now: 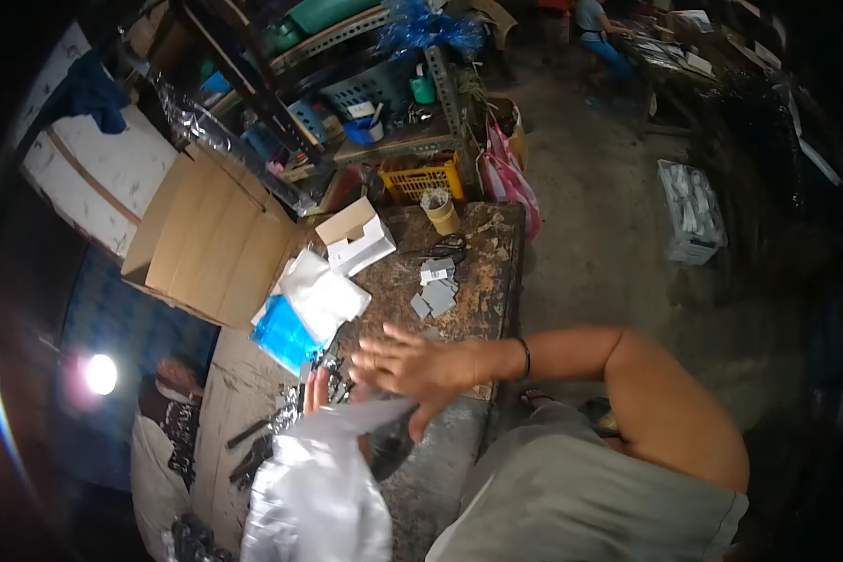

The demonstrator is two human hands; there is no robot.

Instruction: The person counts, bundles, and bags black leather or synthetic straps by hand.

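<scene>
Your right hand (421, 365) spreads open over a plastic bag (318, 478) at the near edge of the tabletop (482, 290); left hand (316, 389) half hidden, grip unclear

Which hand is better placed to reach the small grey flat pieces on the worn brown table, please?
Probably the right hand: open, empty, nearest the small flat grey pieces. The left hand grips the crinkled clear plastic bag.

a dim, cluttered workshop: a scarred workbench (482, 314) strewn with small metal parts (436, 295), steel shelves (347, 37) crammed with tubs and baskets, a yellow crate (424, 178), cardboard boxes (211, 239), a bare concrete floor (590, 206), and another person (595, 28) at a far table.
</scene>
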